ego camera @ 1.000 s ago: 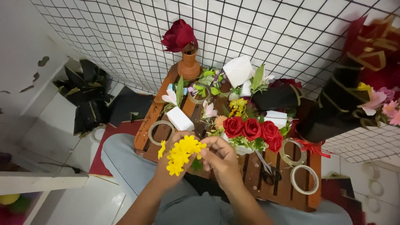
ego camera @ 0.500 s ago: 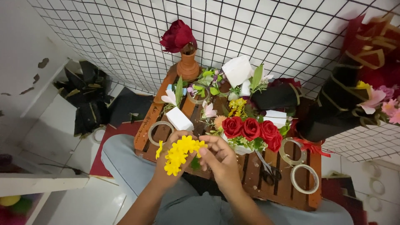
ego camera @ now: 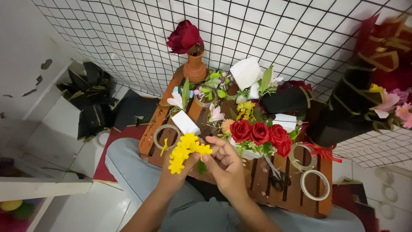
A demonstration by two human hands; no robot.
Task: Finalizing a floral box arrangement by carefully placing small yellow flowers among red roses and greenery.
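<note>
A sprig of small yellow flowers (ego camera: 185,151) is held up over the near edge of a low wooden slatted table (ego camera: 257,189). My left hand (ego camera: 174,179) grips the sprig from below, mostly hidden behind the blossoms. My right hand (ego camera: 225,165) pinches the sprig's right end with thumb and fingertips. Just beyond my hands lie three red roses (ego camera: 261,132) with green leaves.
A clay vase (ego camera: 194,66) with a dark red rose (ego camera: 184,36) stands at the table's far end before a wire grid wall. Tape rolls (ego camera: 314,184), scissors (ego camera: 277,176), white cards (ego camera: 185,122), and mixed flowers crowd the table. A dark wrapped bouquet (ego camera: 365,94) hangs at right.
The yellow sprig and both hands have stayed nearly in place; my right fingers shifted slightly along the sprig's right end.
</note>
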